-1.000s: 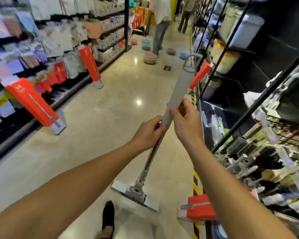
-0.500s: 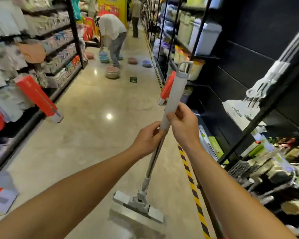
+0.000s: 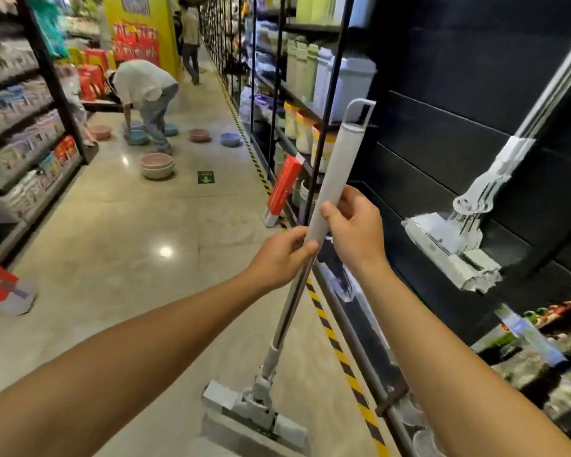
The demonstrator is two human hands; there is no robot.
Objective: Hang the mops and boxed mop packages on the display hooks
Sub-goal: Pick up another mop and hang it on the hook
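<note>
With the view swinging right to reveal hung mops (image 3: 468,225), both the left hand (image 3: 282,257) and right hand (image 3: 355,225) are gripping the mop (image 3: 338,169), whose hanging loop (image 3: 360,110) is risking snagging the shelf upright (image 3: 327,103).

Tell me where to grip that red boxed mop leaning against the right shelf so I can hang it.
Grip the red box around its narrow middle, coming from the open aisle side. It is long, slim and tilted with its top against the shelf, so only the aisle face is free.
</note>
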